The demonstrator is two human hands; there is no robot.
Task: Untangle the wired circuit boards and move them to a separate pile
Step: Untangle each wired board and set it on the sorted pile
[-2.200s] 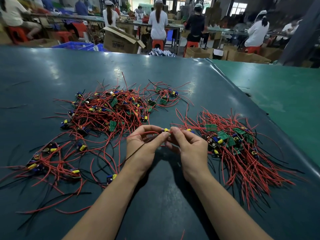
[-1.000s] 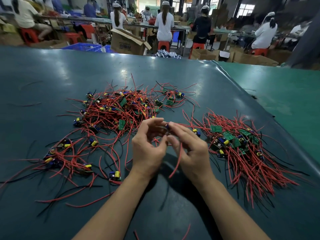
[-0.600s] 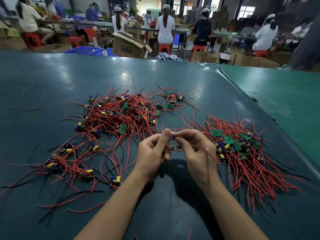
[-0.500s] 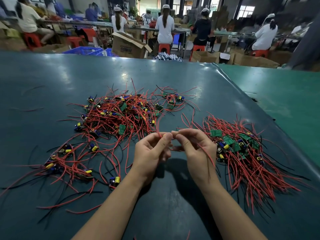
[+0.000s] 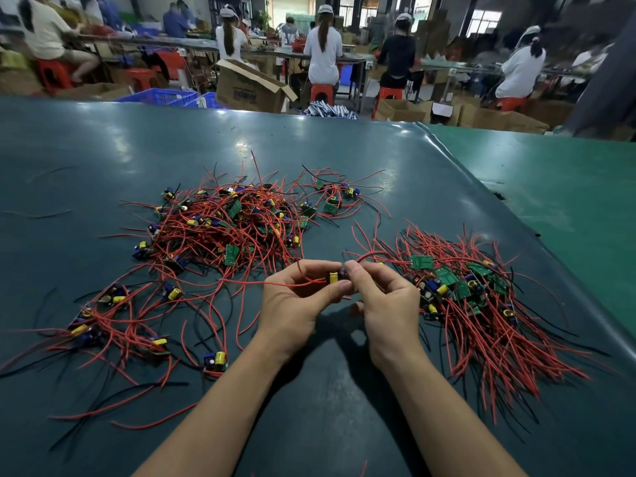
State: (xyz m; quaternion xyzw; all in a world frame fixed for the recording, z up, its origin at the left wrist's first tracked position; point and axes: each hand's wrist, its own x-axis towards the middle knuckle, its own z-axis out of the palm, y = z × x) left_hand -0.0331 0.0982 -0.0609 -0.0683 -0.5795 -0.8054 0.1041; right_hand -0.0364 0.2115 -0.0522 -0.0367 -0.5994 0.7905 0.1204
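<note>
Left hand [image 5: 296, 297] and right hand [image 5: 385, 297] curled, together pinching one small circuit board [image 5: 335, 277] with red leads above dark mat [image 5: 103, 149], between tangled heap [image 5: 223, 228] and sorted pile [image 5: 481, 304].

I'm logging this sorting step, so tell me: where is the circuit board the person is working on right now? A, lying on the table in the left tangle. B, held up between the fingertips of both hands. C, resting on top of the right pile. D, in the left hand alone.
B: the small board with a yellow capacitor is pinched between the left hand and the right hand, above the table.
</note>
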